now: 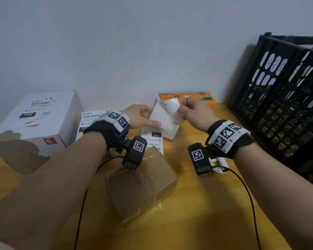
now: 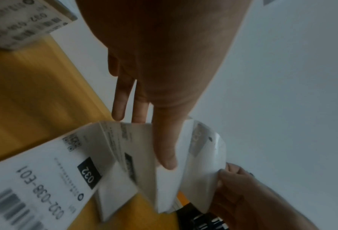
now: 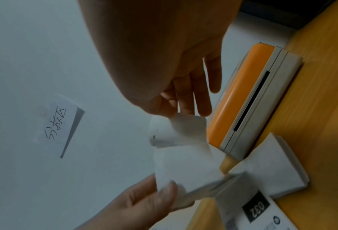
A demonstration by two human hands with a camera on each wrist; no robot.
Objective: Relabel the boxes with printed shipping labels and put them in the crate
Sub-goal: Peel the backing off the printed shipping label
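Observation:
Both hands hold a white shipping label (image 1: 163,117) above the yellow table. My left hand (image 1: 152,118) pinches its backing sheet (image 2: 164,183), thumb on top. My right hand (image 1: 181,107) pinches the label's upper corner, and the label (image 3: 180,157) curls away from the backing. A printed strip of labels marked 032 (image 1: 153,139) trails down onto the table. A brown taped cardboard box (image 1: 141,184) sits under my wrists. A white box (image 1: 34,123) bearing a printed label stands at the left. The black crate (image 1: 282,109) stands at the right.
An orange and white label printer (image 1: 188,99) lies against the wall behind the hands. A folded stack of blank labels (image 3: 272,165) lies in front of it. Another labelled white box (image 1: 90,121) sits beside the big white box. Cables run across the table's near side.

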